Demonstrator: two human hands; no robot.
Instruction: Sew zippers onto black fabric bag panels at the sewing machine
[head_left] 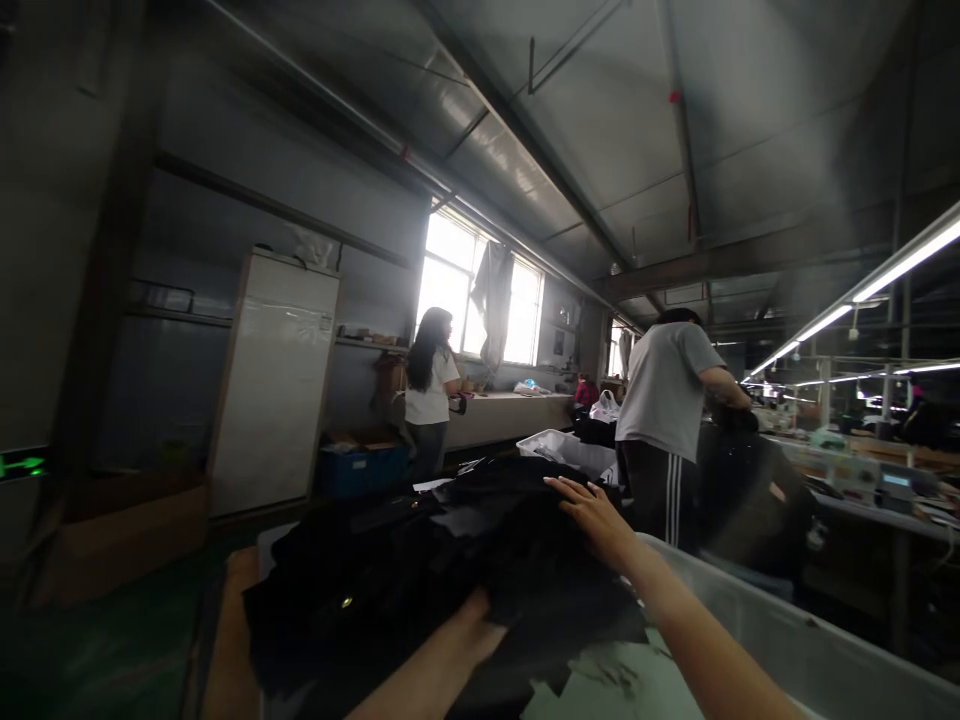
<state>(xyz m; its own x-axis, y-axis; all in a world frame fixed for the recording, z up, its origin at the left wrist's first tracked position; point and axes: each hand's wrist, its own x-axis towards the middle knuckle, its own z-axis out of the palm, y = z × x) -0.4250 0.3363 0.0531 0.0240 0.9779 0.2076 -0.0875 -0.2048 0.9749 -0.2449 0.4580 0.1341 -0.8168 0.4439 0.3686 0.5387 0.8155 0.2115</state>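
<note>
A heap of black fabric pieces (420,570) lies on the table in front of me. My right hand (592,512) rests flat on top of the heap's far right side, fingers stretched out. My left hand (472,615) reaches under the near edge of the heap; its fingers are hidden beneath the cloth. A small shiny metal fitting (346,602) shows on the fabric at the left.
A white plastic bin (787,640) stands at my right. A person in a grey shirt (664,400) works just beyond it at a sewing line (862,480). Another person (429,395) stands by the windows. A white cabinet (276,385) and blue crate (364,468) stand at left.
</note>
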